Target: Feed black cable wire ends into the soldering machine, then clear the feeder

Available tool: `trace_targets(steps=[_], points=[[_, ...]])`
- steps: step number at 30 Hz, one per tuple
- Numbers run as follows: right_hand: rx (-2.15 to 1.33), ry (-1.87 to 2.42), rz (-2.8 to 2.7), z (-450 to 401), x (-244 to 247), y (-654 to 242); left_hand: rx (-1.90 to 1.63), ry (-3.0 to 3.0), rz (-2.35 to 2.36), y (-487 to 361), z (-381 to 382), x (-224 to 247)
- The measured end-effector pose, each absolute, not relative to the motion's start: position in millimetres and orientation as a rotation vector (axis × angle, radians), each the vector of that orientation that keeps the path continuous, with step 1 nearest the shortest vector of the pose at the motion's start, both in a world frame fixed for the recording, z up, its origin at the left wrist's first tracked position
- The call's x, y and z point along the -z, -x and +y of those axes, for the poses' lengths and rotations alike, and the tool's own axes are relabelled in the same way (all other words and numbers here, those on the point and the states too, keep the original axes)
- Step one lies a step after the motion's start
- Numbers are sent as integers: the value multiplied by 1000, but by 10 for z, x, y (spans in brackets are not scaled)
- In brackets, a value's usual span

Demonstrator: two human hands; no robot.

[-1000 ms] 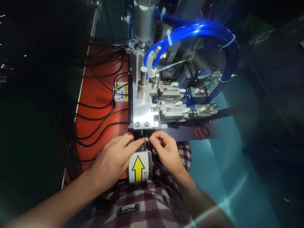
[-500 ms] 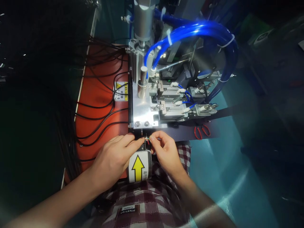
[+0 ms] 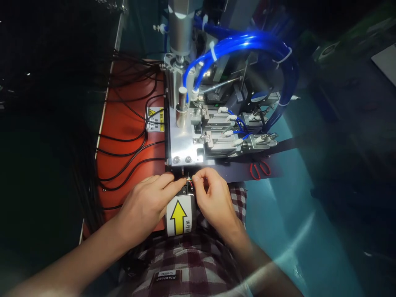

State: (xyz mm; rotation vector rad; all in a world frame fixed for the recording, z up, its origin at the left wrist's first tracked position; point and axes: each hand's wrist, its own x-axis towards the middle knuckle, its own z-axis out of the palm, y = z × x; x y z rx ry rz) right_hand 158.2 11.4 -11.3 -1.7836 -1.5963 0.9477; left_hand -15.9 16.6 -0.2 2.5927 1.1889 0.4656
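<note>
A tiny part with thin red and pale wires lies between my two hands, just in front of the machine's metal plate. My right hand is closed in a pinch at its right side, thumb against forefinger. From the left, my left hand reaches in with its fingers bent together and the forefinger's tip on the part; its thumb is hidden. The part is too small to name. Right below the fingertips is a black track end, and nearer me a white label with a yellow arrow.
Silver cylinders with blue air hoses stand beyond my hands. Black cables cross the orange-red surface on the left. A red-handled tool lies on the dark ledge at right.
The whole view has shifted slightly, so the machine sits a little farther left. Both hands keep nearly the same pose around the tiny part.
</note>
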Motion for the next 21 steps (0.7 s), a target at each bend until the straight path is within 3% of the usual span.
trace_targets(steps=[6,16,19,21], points=[[-1444,1577,-1313,130,226,-1632,-380,-2616,1180,172,157,-8],[-1015,1704,-1618,137,112,-1607,-288,-2677,1210,142,151,-28],[-1070,1733,-1546,166,121,-1612,-279,-2665,1226,138,145,-39],[-1325,1696,-1396,189,155,-1638,-288,-2635,1229,136,150,-46]])
